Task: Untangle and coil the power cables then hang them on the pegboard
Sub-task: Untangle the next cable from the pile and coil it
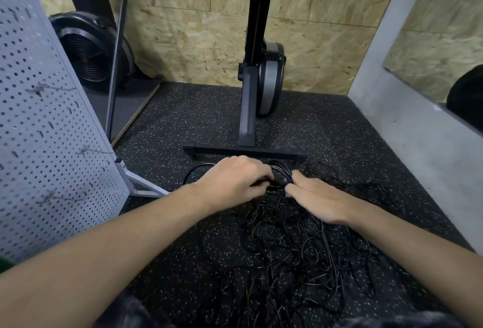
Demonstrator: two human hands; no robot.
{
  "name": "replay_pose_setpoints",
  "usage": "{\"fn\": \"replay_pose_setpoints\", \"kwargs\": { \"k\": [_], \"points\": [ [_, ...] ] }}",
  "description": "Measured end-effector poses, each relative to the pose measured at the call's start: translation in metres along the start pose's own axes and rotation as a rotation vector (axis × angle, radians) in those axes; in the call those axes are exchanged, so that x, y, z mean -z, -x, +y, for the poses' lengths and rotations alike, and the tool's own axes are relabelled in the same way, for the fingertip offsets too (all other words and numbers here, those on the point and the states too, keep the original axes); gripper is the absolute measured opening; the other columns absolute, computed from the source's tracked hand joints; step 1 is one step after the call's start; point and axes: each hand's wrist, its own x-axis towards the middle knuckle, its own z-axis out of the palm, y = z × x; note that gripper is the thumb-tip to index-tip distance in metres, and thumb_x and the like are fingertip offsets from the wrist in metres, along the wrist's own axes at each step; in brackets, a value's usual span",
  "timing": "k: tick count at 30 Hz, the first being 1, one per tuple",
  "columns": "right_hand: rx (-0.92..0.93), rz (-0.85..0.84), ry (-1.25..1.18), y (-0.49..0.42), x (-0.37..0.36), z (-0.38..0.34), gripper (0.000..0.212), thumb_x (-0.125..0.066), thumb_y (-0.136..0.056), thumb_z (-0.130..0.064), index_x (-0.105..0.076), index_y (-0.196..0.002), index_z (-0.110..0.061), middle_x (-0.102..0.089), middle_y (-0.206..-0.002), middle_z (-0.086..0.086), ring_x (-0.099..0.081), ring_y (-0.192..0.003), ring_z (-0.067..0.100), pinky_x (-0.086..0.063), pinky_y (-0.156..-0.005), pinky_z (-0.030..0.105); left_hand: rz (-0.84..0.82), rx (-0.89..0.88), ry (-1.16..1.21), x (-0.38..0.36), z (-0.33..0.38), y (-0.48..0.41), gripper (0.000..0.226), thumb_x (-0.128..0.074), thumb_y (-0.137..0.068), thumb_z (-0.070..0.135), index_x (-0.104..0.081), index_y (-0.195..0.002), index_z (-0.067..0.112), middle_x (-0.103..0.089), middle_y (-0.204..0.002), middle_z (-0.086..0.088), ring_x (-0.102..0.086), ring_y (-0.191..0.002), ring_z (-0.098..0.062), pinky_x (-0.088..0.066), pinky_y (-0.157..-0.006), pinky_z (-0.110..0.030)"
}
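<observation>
Thin black cables (287, 244) are lying slightly glossy on the matt, speckled rubber floor (183, 123). At left, the grey perforated metal pegboard (39, 118) is looking matt; the far wall (196, 40) is showing rough chipboard.

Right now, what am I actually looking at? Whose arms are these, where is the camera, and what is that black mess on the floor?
There is no robot here: a person wears one wide-angle camera on the head, so you look down along their own arms. On the speckled rubber floor lies a tangle of thin black power cables. The left hand curls its fingers round a few looped strands at the far end of the tangle. The right hand lies flatter, fingers touching the same loops. The grey pegboard stands on the left, and an exercise machine stands just behind the cables.
</observation>
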Motion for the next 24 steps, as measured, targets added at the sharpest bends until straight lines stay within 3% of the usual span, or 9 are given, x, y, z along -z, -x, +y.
{"fn": "replay_pose_setpoints", "kwargs": {
  "k": [2, 4, 6, 8, 10, 13, 16, 20, 24],
  "points": [
    [0.002, -0.063, 0.048, -0.001, -0.002, 0.000, 0.063, -0.036, -0.105, -0.055, -0.028, -0.157, -0.020, -0.043, -0.159, 0.006, -0.049, -0.136, 0.021, -0.039, -0.101, 0.040, 0.035, 0.022, -0.001, 0.000, -0.001, -0.001, 0.018, -0.063, -0.102, 0.032, -0.072, -0.111, 0.021, -0.073, -0.100, 0.008, -0.067, -0.091, -0.015, -0.056, -0.079, -0.040],
    [0.042, -0.067, 0.116, -0.004, -0.005, 0.001, 0.077, -0.035, -0.107, -0.058, -0.008, -0.166, -0.014, -0.030, -0.168, 0.007, -0.042, -0.144, 0.021, -0.038, -0.106, 0.035, 0.045, 0.049, -0.022, -0.001, -0.002, -0.001, 0.018, -0.062, -0.102, 0.037, -0.068, -0.107, 0.021, -0.072, -0.093, 0.007, -0.067, -0.086, -0.016, -0.055, -0.075, -0.040],
    [0.077, -0.058, 0.197, -0.005, -0.006, 0.003, 0.073, -0.033, -0.108, -0.058, -0.024, -0.159, -0.008, -0.045, -0.157, 0.011, -0.052, -0.132, 0.022, -0.043, -0.101, 0.035, 0.060, 0.069, -0.065, -0.001, -0.002, -0.002, 0.022, -0.061, -0.103, 0.043, -0.060, -0.102, 0.020, -0.069, -0.086, 0.006, -0.065, -0.079, -0.017, -0.051, -0.068, -0.037],
    [0.130, -0.015, 0.193, -0.006, -0.007, 0.007, 0.050, -0.034, -0.109, -0.055, -0.051, -0.129, -0.013, -0.065, -0.125, 0.009, -0.064, -0.105, 0.021, -0.050, -0.091, 0.039, 0.082, 0.098, -0.111, 0.001, -0.004, -0.002, 0.030, -0.060, -0.101, 0.051, -0.053, -0.100, 0.022, -0.066, -0.080, 0.007, -0.061, -0.072, -0.018, -0.047, -0.063, -0.035],
    [0.174, 0.067, 0.128, -0.007, -0.007, 0.009, 0.033, -0.038, -0.110, -0.047, -0.054, -0.102, -0.020, -0.067, -0.097, 0.003, -0.064, -0.085, 0.020, -0.050, -0.081, 0.038, 0.061, 0.131, -0.127, 0.004, -0.006, -0.003, 0.034, -0.060, -0.099, 0.056, -0.053, -0.100, 0.022, -0.067, -0.081, 0.007, -0.062, -0.073, -0.018, -0.049, -0.065, -0.036],
    [0.191, 0.188, 0.046, -0.010, 0.000, 0.012, 0.026, -0.042, -0.110, -0.042, -0.061, -0.110, -0.025, -0.071, -0.096, -0.001, -0.068, -0.087, 0.020, -0.055, -0.083, 0.041, -0.017, 0.194, -0.059, 0.009, -0.012, -0.002, 0.033, -0.064, -0.096, 0.058, -0.062, -0.100, 0.025, -0.070, -0.083, 0.009, -0.065, -0.077, -0.012, -0.056, -0.070, -0.035],
    [0.150, 0.270, -0.077, -0.013, 0.008, 0.017, 0.021, -0.043, -0.110, -0.039, -0.059, -0.100, -0.031, -0.064, -0.081, -0.006, -0.060, -0.067, 0.011, -0.049, -0.068, 0.033, -0.074, 0.275, 0.039, 0.011, -0.021, 0.001, 0.019, -0.073, -0.095, 0.046, -0.068, -0.100, 0.029, -0.071, -0.090, 0.014, -0.066, -0.086, -0.006, -0.059, -0.079, -0.037],
    [0.081, 0.287, -0.269, -0.020, 0.011, 0.021, 0.028, -0.044, -0.110, -0.040, -0.055, -0.090, -0.023, -0.060, -0.082, -0.006, -0.058, -0.060, 0.016, -0.049, -0.062, 0.033, -0.119, 0.294, -0.008, 0.006, -0.027, 0.004, 0.027, -0.075, -0.095, 0.027, -0.067, -0.120, 0.032, -0.070, -0.119, 0.010, -0.065, -0.109, -0.016, -0.057, -0.089, -0.042],
    [0.046, 0.274, -0.588, -0.028, 0.010, 0.026, 0.027, -0.048, -0.110, -0.034, -0.061, -0.095, -0.015, -0.055, -0.079, -0.002, -0.052, -0.062, 0.015, -0.048, -0.061, 0.035, -0.068, 0.294, 0.094, -0.002, -0.034, 0.006, 0.017, -0.070, -0.100, 0.033, -0.071, -0.115, 0.026, -0.073, -0.111, 0.007, -0.067, -0.099, -0.017, -0.057, -0.086, -0.041]
  ]
}}
